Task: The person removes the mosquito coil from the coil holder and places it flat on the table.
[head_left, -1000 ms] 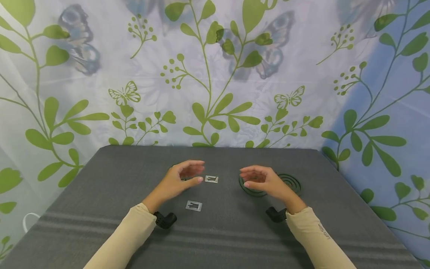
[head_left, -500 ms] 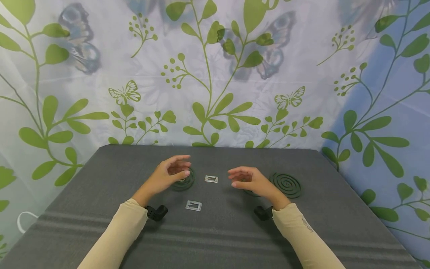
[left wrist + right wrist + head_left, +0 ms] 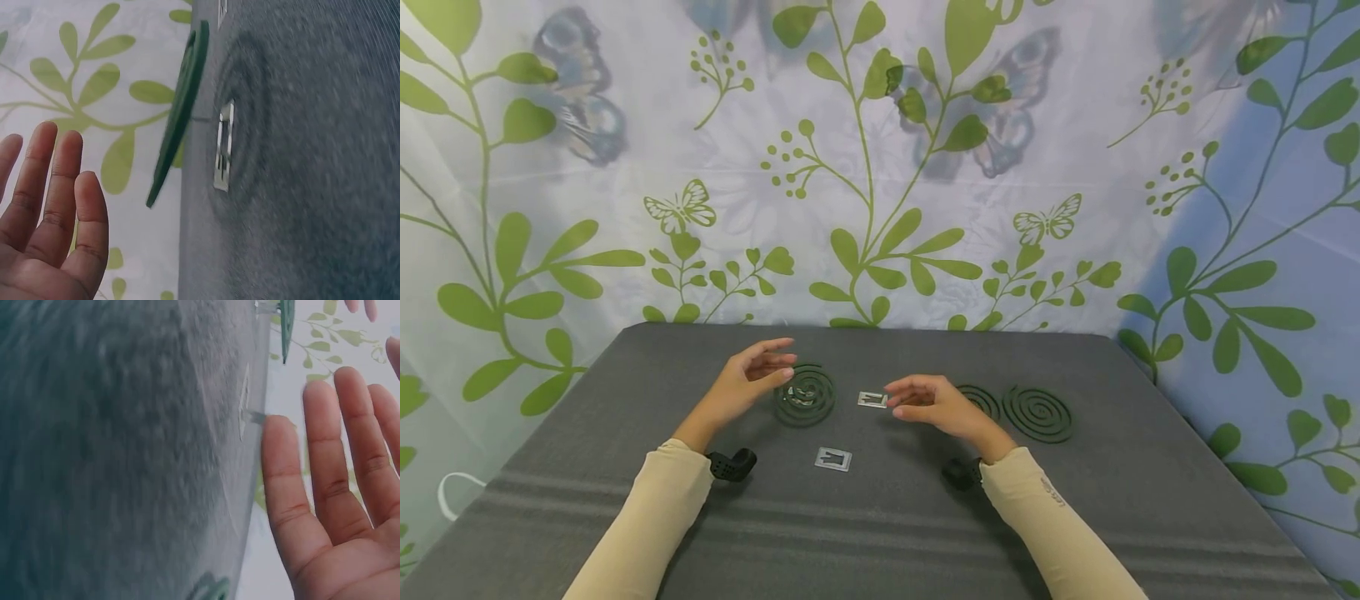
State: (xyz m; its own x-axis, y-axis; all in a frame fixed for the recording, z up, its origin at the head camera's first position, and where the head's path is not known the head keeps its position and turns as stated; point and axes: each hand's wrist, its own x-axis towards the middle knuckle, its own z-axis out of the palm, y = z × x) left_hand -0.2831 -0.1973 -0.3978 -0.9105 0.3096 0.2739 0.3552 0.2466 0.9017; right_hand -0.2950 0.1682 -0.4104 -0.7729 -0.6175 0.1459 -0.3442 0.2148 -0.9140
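My left hand (image 3: pixel 737 385), fingers relaxed and spread, hovers beside the left edge of a green mosquito coil (image 3: pixel 178 119). In the left wrist view that coil sits raised and tilted on the prong of a flat metal coil stand (image 3: pixel 224 147), throwing a spiral shadow on the cloth. My right hand (image 3: pixel 936 404) is held in the air with loosely bent fingers and nothing in them. Its fingertips overlap the edge of a second metal stand (image 3: pixel 871 400) in the head view. A third stand (image 3: pixel 832 459) lies nearer me.
Two more green coils lie on the right: one (image 3: pixel 1037 413) in full view, another (image 3: pixel 983 398) partly hidden behind my right hand. Dark grey cloth covers the table (image 3: pixel 880 533). Behind it hangs a leaf-and-butterfly curtain (image 3: pixel 737 233). A black camera (image 3: pixel 733 465) is strapped at my left wrist.
Both hands have drifted left. The left hand has come away from the coil and its stand, which now show fully; the right has uncovered more of the two right-hand coils.
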